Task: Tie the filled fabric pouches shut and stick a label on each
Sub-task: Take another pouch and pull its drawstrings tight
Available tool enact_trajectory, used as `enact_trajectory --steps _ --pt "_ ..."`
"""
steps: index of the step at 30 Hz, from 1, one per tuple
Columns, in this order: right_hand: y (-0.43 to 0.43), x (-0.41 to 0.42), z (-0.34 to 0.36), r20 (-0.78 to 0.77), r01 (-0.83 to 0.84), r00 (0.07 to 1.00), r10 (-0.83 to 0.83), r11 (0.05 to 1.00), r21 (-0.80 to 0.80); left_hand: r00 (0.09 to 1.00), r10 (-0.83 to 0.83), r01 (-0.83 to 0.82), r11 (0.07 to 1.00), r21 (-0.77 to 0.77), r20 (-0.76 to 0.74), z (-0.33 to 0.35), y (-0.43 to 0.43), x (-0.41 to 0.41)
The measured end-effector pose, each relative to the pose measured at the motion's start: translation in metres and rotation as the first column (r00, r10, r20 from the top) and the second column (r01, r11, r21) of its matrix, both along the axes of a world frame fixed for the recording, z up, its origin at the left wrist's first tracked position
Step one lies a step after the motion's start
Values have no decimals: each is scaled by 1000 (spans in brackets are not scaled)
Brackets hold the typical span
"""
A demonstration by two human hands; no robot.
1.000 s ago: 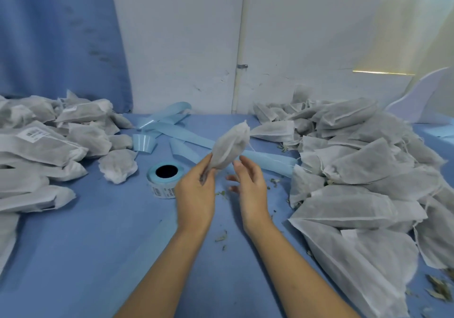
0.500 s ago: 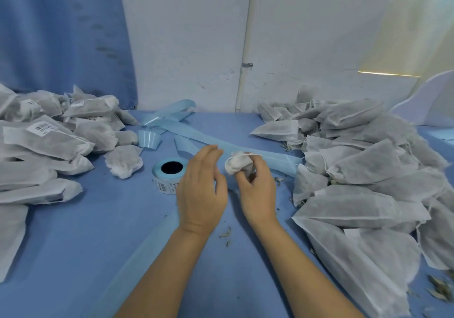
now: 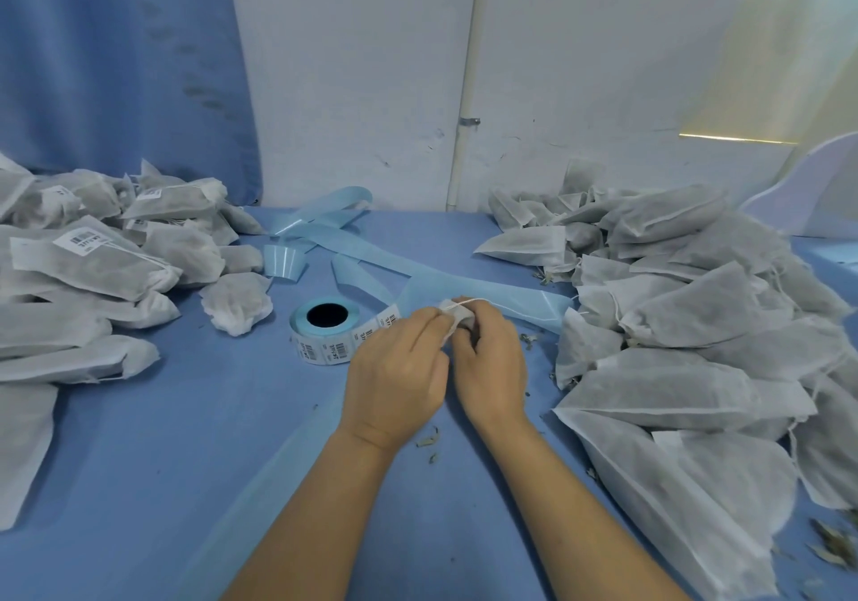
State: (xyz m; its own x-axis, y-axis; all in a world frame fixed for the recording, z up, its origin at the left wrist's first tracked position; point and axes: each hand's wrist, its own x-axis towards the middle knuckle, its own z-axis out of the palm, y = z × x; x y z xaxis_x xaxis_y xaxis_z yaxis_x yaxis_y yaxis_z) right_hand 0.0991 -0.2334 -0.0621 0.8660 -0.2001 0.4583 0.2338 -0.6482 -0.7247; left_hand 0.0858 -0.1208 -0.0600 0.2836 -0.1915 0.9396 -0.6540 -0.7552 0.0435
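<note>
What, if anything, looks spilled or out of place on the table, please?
Loose dried herb bits lie scattered on the blue table beside the unlabelled pouch pile, seemingly spilled filling.

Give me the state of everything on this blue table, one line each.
Small white fabric pouch: bunched, no label showing.
Left hand: pinches the pouch.
Right hand: grips the pouch.
Roll of white barcode labels: lying flat, end unrolled.
Left pile of grey-white pouches: several labelled.
Right pile of grey-white pouches: no labels showing.
Pale blue backing strip: loose, curled.
</note>
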Motion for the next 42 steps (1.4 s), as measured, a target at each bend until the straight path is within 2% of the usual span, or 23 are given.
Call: enact_trajectory --steps 6,10,14,18,21,23,27,29,33,38,42 --pt "-1 1 -2 -13 10 1000 -9 1000 15 949 -38 20 998 -59 -313 -1 3 0" --pt "-5 2 -1 -13 40 999 -40 997 60 916 -50 19 996 -83 -398 -2 5 0" --pt "-8 2 -1 -12 52 999 -52 996 67 935 19 -15 1000 12 -354 -1 7 1" --pt "-6 2 -1 15 53 998 -54 996 67 945 35 -40 999 -10 -325 3 8 0" --pt "-1 0 -2 106 109 986 -127 981 161 942 -10 7 1000 -12 -336 0 7 -2" --pt "-1 0 -2 118 147 978 -171 971 191 899 -93 73 995 -63 -427 -4 5 -3" --pt "1 1 -1 79 90 991 -106 978 189 697 -210 117 977 -180 -685 -10 2 0" --pt "4 2 -2 41 9 999 -19 974 224 691 -218 96 973 -212 -689 -11 3 3" --pt "6 1 -4 -32 -63 997 75 956 286 752 -219 78 966 -246 -622 -11 3 4" --pt "9 -2 -3 -44 102 995 -92 926 363 754 -270 91 946 -311 -599 -11 3 7" --pt "6 0 -3 -142 154 984 -104 900 407 695 -354 121 916 -383 -626 -10 0 5"
